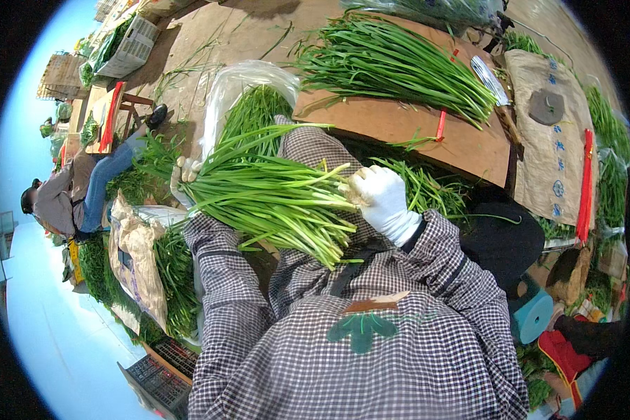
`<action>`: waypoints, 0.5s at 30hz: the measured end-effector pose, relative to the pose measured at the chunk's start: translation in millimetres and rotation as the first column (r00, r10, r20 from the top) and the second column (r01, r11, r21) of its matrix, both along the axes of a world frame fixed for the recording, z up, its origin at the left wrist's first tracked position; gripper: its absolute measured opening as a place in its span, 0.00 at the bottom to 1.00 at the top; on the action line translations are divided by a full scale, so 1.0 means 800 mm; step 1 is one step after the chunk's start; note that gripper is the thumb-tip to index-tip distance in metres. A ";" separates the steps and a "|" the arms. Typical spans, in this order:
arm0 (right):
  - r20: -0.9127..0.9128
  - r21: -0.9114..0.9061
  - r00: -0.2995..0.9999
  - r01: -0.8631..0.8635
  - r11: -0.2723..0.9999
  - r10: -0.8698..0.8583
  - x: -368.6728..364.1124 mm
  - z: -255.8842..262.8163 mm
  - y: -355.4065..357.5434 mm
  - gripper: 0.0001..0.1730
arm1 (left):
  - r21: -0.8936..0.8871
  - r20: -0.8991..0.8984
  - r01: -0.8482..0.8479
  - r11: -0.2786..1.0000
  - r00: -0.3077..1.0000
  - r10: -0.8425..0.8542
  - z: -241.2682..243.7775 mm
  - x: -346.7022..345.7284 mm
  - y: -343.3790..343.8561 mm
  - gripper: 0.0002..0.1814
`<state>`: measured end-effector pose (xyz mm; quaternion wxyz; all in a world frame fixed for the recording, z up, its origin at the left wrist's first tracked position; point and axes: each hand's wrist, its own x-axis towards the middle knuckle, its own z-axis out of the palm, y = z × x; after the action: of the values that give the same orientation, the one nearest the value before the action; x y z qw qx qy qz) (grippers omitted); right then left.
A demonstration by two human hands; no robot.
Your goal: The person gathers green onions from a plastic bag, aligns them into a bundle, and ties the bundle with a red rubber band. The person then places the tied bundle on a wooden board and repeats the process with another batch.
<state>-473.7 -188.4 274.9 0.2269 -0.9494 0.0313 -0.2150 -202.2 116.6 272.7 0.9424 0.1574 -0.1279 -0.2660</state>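
A loose bunch of garlic chives (273,191) lies across my lap, pale stem ends to the right and leaf tips to the left. My left hand (187,172), in a dirty glove, holds the leafy side; the leaves hide part of it. At the stem ends, my right hand (382,198) in a white glove has its fingers closed on some pale bases. Beyond my knees, a large bundle of chives (394,63) rests on a brown board (467,149), across red ties (441,125). Beside that bundle is a broad-bladed knife (489,80).
A clear plastic bag (215,105) holding more chives (254,113) stands beyond my left hand. To the right lies a printed woven sack (543,152) with red ties (585,184) on it. A seated person (65,197) is at far left, near sack-covered greens (176,278).
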 end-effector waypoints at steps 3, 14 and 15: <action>-0.028 0.083 0.999 0.036 0.996 -0.033 0.010 -0.002 0.005 0.12 | -0.001 0.005 0.055 0.999 0.998 -0.055 -0.002 0.006 0.010 0.03; -0.012 0.992 0.984 -0.011 -0.126 -0.179 0.002 -0.025 0.013 0.02 | -0.077 0.075 0.133 0.988 0.989 -0.128 -0.020 0.013 0.023 0.03; -0.017 0.987 0.981 -0.014 -0.159 -0.194 -0.004 -0.021 0.000 0.02 | -0.101 0.084 0.141 0.985 0.988 -0.133 -0.019 0.011 0.030 0.03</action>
<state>-476.9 -188.6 258.4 0.8531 -0.4234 0.2336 -0.1960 -193.5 140.8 257.1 0.9233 0.1078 -0.1888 -0.3167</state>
